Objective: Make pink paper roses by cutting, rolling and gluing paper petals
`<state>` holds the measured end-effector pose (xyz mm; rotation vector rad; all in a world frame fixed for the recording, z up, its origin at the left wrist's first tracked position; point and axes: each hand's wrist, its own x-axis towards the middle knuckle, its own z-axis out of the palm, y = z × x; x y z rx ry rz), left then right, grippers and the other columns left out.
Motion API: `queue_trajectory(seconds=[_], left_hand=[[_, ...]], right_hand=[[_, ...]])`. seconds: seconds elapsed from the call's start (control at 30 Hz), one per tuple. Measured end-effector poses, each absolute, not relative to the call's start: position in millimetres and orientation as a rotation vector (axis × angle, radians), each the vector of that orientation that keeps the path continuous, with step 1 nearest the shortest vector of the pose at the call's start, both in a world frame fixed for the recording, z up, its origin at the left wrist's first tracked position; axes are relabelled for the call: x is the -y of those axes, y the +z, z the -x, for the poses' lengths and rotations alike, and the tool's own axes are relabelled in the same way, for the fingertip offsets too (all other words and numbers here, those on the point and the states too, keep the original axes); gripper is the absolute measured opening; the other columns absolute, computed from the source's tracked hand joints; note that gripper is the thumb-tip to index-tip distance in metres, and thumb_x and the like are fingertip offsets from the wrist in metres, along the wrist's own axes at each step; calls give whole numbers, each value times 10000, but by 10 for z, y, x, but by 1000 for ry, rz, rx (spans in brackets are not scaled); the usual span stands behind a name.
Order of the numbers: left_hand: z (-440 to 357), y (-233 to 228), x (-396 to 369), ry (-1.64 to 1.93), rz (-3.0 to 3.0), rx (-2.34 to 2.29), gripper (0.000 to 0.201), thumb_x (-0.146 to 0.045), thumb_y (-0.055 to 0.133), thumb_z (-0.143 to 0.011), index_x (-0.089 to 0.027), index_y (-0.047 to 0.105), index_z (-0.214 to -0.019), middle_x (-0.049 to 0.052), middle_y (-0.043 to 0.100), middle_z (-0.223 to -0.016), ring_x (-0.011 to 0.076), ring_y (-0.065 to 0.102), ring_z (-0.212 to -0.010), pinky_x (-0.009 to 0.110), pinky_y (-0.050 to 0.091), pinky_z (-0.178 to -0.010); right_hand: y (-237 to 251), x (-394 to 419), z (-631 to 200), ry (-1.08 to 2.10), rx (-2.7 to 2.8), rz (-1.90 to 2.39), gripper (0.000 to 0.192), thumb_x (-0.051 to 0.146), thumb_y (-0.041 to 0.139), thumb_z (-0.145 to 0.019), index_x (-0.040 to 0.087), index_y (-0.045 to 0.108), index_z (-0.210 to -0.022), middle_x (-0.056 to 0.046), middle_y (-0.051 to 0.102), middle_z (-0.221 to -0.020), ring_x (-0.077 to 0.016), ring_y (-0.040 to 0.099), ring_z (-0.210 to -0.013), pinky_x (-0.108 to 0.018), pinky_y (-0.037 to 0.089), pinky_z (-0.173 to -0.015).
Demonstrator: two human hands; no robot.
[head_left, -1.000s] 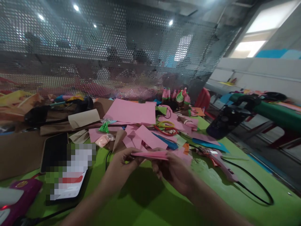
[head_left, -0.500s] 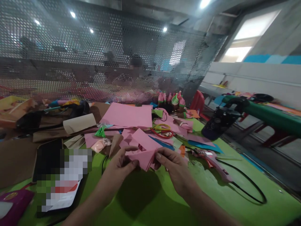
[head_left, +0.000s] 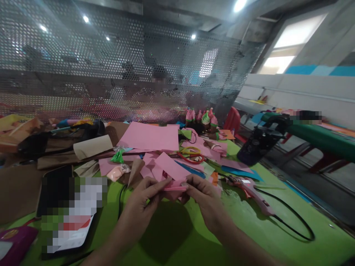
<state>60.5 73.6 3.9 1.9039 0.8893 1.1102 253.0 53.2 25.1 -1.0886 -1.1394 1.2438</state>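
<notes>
The folded pink paper [head_left: 175, 188] has tipped nearly edge-on; left hand [head_left: 140, 202] and right hand [head_left: 205, 199] pinch its thin layers, lower centre of the frame, above the smooth desk [head_left: 241, 221].

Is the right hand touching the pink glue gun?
Apart: the head view shows green tabletop between the right hand and the glue gun.

green table [head_left: 249, 225] — phone [head_left: 73, 236], glue gun [head_left: 259, 198], blue paper [head_left: 253, 176]
</notes>
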Motion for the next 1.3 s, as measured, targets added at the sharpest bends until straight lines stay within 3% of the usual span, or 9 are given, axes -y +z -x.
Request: queue_trajectory(seconds=[0.2, 0.43, 0.63, 1.0, 1.13, 1.3], left_hand=[[-594, 16, -728, 1026, -1957, -863, 506, -105, 445, -911, -394, 551, -1313, 23, 558, -936, 163, 555, -868, 277, 448, -765], [-604, 40, -699, 972, -1982, -847, 516, -110, 466, -902, -410, 543, -1315, 17, 573, -916, 162, 569, -854, 267, 447, -748], [-601, 55, -694, 918, -2000, -786, 509, -142, 425, -929, -430, 503, -1342, 22, 613, -1018, 170, 583, -902, 274, 451, -778], [-606, 22, -696, 900, -1975, -783, 527, -156, 411, -935, -424, 442, -1388, 28, 647, -1130, 204, 597, -1007, 336, 459, -861], [-636, 14, -684, 997, -1886, -812, 334, -211, 449, -943, -323, 590, -1224, 31, 660, -1146, 198, 594, -1044, 308, 449, -886], [-650, -1, -663, 999, -1865, -875, 157, -266, 487, -932, -234, 634, -978, 32, 681, -921, 177, 612, -818, 252, 449, -706]], right_hand=[[264, -555, -2522, 1222, 1161, 1106, 210, 321, 796, -692, 182, 645, -737, 31, 590, -638, -105, 502, -566, -232, 402, -545], [266, -540, -2546, 1129, 1173, 1155, 200, 326, 727, -749, 181, 620, -664, 29, 552, -595, -112, 462, -562, -238, 344, -533], [294, -540, -2521, 1174, 1111, 1143, 258, 332, 739, -738, 188, 575, -601, 48, 498, -557, -95, 400, -518, -230, 303, -503], [226, -563, -2538, 1293, 1067, 1067, 224, 313, 778, -701, 179, 615, -628, 44, 525, -560, -95, 428, -523, -230, 318, -515], [250, -566, -2531, 1293, 1050, 1090, 240, 329, 793, -693, 178, 617, -633, 42, 524, -577, -91, 416, -524, -228, 302, -503], [260, -563, -2521, 1281, 1061, 1126, 307, 404, 790, -696, 178, 599, -615, 34, 532, -567, -97, 413, -520, -234, 301, -499]])
